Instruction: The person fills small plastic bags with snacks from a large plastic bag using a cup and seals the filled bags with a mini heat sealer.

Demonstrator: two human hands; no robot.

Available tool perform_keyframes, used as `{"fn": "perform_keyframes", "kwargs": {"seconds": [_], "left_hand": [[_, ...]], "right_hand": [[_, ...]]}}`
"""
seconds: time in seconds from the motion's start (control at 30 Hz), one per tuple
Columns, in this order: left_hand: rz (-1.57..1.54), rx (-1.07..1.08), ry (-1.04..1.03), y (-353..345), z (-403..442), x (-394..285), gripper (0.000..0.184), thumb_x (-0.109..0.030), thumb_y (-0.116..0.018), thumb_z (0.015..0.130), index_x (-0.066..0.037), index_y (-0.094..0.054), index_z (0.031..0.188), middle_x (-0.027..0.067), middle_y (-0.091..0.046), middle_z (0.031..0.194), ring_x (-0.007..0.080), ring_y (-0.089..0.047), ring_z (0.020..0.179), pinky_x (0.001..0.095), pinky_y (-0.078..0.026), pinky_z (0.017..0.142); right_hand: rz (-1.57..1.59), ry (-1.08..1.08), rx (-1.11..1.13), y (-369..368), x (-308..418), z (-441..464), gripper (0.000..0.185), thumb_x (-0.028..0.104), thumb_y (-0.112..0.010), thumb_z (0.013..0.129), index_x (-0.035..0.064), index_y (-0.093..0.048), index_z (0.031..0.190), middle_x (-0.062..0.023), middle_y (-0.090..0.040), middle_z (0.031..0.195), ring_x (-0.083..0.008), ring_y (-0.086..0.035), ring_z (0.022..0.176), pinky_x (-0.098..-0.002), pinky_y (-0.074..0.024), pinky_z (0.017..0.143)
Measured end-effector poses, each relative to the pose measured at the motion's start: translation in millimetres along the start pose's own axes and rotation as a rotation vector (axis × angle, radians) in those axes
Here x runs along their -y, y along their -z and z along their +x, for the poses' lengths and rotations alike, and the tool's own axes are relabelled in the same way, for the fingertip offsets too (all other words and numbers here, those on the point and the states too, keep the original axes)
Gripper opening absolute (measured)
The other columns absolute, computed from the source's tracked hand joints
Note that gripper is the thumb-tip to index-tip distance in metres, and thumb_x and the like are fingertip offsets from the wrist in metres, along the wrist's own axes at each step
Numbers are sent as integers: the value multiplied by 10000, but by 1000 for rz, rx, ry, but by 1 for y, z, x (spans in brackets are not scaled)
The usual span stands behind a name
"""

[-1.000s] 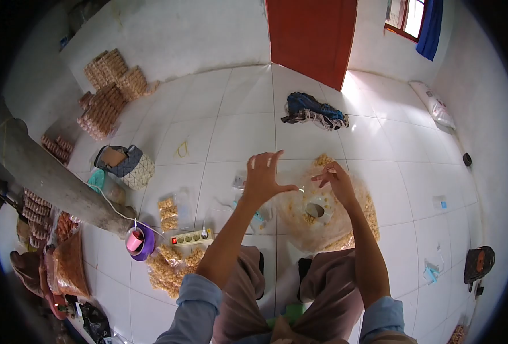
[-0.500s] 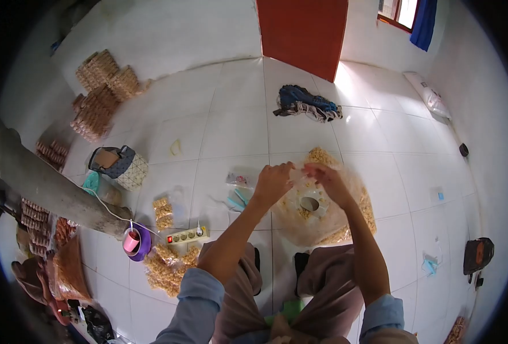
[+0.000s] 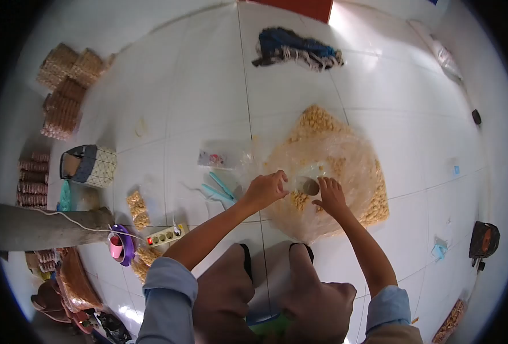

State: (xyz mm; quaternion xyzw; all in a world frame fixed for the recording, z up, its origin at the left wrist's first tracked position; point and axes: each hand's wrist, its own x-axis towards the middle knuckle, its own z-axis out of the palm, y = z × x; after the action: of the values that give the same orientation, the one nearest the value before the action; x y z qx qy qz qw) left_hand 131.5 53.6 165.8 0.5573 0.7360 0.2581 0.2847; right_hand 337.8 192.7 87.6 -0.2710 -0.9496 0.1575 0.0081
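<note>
A large clear plastic bag of pale yellow snack pieces lies on the floor before me. Among its folds, between my hands, is a small round cup-like container. My left hand is at the bag's left side, its fingers curled together; what they hold, if anything, is too small to make out. Right of the container, my right hand has its fingers apart, thumb spread, close to the container's rim. Left of my left hand lies a light-blue tool, apparently a sealer or straightener.
To the left are a power strip, a purple basin, small snack packs, a bag and a pillar. Stacked packs stand by the wall. Dark cloth lies ahead; a black pouch is at right.
The view has tilted down and turned. My hands, close together half a second ago, have moved apart and lowered toward the bag, on either side of the round container.
</note>
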Motion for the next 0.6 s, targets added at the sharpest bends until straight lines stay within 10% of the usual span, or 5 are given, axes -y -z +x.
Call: {"fn": "perform_keyframes", "kwargs": {"seconds": [0.23,0.43,0.6], "left_hand": [[-278,-32,148,-60,-12,36,309,-217,-698,731,-66,-540,949,72,-631,812,214,-626,742,319,-481,663],[-299,-91,192,-70,-25,44,344,-211,-712,720,-42,-541,965,75,-620,837,217,-613,761,316,-473,690],[-331,-101,176,-73,-29,45,337,-196,-705,717,-37,-535,960,74,-615,830,193,-603,706,303,-477,662]], "right_hand": [[-140,-28,99,-2,-18,17,437,67,-567,691,-13,-473,1110,-130,-529,1005,-298,-509,957,-355,-444,809],[-606,483,-211,45,-55,46,268,64,-558,692,0,-556,953,-101,-529,931,-272,-476,989,-347,-438,848],[-638,668,211,43,-77,58,166,74,-638,640,31,-596,794,-67,-516,916,-237,-473,1005,-286,-447,858]]}}
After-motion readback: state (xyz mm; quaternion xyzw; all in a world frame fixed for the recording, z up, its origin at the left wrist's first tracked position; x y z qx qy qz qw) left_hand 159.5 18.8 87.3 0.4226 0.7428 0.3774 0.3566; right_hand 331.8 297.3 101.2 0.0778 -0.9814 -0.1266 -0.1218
